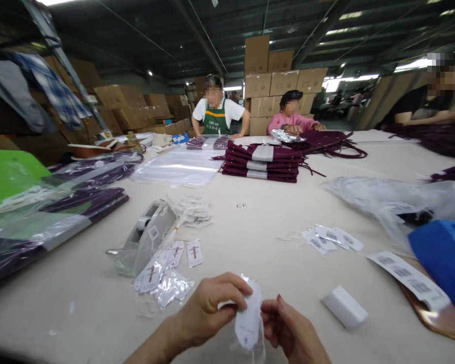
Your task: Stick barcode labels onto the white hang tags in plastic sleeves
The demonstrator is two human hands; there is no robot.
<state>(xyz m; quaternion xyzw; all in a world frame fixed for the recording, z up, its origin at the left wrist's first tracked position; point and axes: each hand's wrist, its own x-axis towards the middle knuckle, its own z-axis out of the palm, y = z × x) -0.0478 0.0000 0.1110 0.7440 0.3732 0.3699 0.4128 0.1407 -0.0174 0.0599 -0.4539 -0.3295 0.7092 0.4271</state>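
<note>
A white hang tag [249, 321] in a clear plastic sleeve hangs upright near the front edge of the table. My left hand [216, 303] pinches it between thumb and fingers on its left side. At its right edge, my right hand [290, 328] has curled fingers, with the fingertips beside the sleeve and a white string; whether they grip it is hard to tell. Left of my hands lie several tags in clear sleeves [150, 275] and one printed tag [194, 253]. Barcoded tags [328, 236] rest to the right.
A tape dispenser [146, 235] stands at the left. Folded maroon garments [263, 162] are stacked ahead; bagged ones [91, 212] lie far left. At the right are a folded white paper [345, 306], a barcode sheet [409, 278] and a blue object [442, 253]. Three people are around the table.
</note>
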